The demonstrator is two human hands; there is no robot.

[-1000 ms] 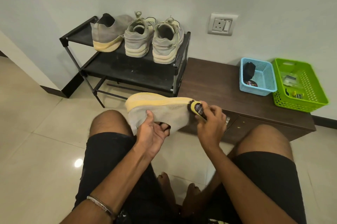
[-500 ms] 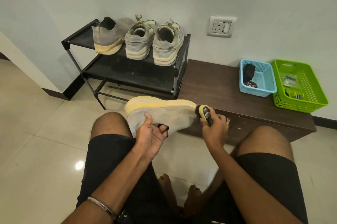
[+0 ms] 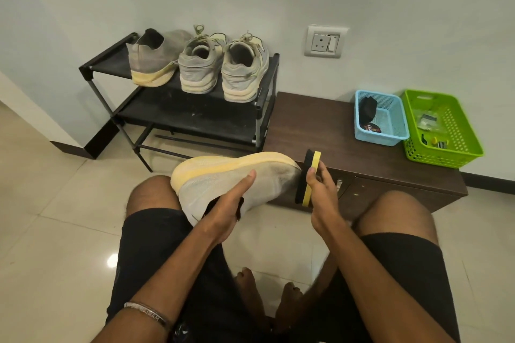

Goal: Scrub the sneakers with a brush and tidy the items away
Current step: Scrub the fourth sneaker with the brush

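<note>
Far left, against the wall: black shoe rack (image 3: 192, 116) with three gray sneakers on the top shelf, one slip-on with a yellow sole (image 3: 154, 59) and a laced pair (image 3: 223, 66) just beside it. Lower, over the lap: gray sneaker with yellow sole (image 3: 237, 178), tipped on its side, sole facing away. Left hand (image 3: 225, 211) wrapped around it, thumb on the side, fingers tucked into the opening. At the toe: yellow and black brush (image 3: 308, 178), bristles touching the shoe. Right hand (image 3: 322, 197) closed around the brush. Behind: dark wooden bench (image 3: 315, 130). On its right end: blue basket (image 3: 395, 125), then green basket (image 3: 457, 130), side by side.
</note>
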